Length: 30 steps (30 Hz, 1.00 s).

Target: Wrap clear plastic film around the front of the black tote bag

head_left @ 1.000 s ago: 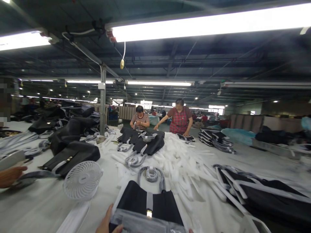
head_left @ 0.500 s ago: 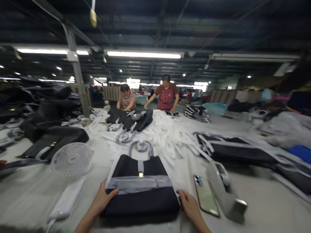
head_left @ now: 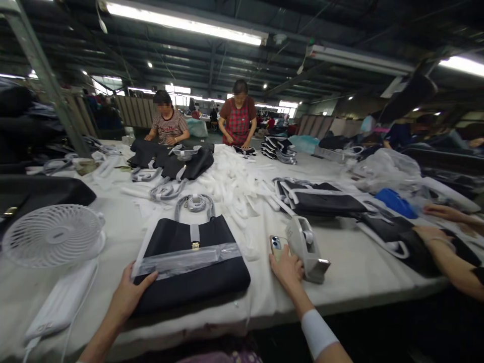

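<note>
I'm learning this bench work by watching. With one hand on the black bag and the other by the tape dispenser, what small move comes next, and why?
Probably close the right hand around the tape dispenser and lift it toward the black bag. That hand already rests against the dispenser's near end, partly covering the phone, while the left hand pins the bag's near corner, where a clear plastic strip lies across the front.

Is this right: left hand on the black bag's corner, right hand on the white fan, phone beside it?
Not quite. In the head view the left hand does rest on the black bag, but the right hand is on the tape dispenser, over the phone. The white fan stands untouched at the far left.
</note>
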Each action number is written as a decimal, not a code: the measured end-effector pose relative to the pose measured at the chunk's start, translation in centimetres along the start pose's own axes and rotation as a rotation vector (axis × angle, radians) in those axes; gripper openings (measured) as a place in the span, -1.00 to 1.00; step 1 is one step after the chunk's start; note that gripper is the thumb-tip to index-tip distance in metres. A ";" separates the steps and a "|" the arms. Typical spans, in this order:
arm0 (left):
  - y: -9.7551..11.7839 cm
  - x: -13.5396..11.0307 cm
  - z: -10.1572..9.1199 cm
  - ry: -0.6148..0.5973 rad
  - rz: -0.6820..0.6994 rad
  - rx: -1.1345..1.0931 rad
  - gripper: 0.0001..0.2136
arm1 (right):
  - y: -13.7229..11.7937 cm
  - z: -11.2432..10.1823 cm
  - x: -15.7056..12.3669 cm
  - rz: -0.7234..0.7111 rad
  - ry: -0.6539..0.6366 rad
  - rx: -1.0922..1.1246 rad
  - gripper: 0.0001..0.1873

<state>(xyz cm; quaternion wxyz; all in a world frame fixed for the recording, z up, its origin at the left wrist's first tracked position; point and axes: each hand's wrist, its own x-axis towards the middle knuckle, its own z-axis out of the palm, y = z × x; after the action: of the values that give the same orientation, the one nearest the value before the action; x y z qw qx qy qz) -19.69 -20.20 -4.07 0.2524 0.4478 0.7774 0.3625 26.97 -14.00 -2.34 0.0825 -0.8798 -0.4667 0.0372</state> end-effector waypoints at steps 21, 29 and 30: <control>1.0 -1.3 -0.1 0.005 -0.020 0.059 -0.19 | 0.8 -4.1 2.8 -0.130 -0.384 0.691 -0.40; 1.2 -1.4 -0.2 0.019 -0.050 0.060 -0.18 | 1.8 -3.8 1.4 0.008 -1.017 1.354 -0.31; 1.1 -1.4 -0.2 0.023 -0.046 0.058 -0.17 | 1.9 -3.5 1.5 0.031 -1.016 1.359 -0.32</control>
<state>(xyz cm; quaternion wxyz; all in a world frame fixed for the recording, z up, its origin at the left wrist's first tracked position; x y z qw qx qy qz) -18.59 -21.10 -3.02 0.2385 0.4326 0.8006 0.3390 29.83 -14.23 0.79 0.3729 -0.5217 -0.3111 0.7014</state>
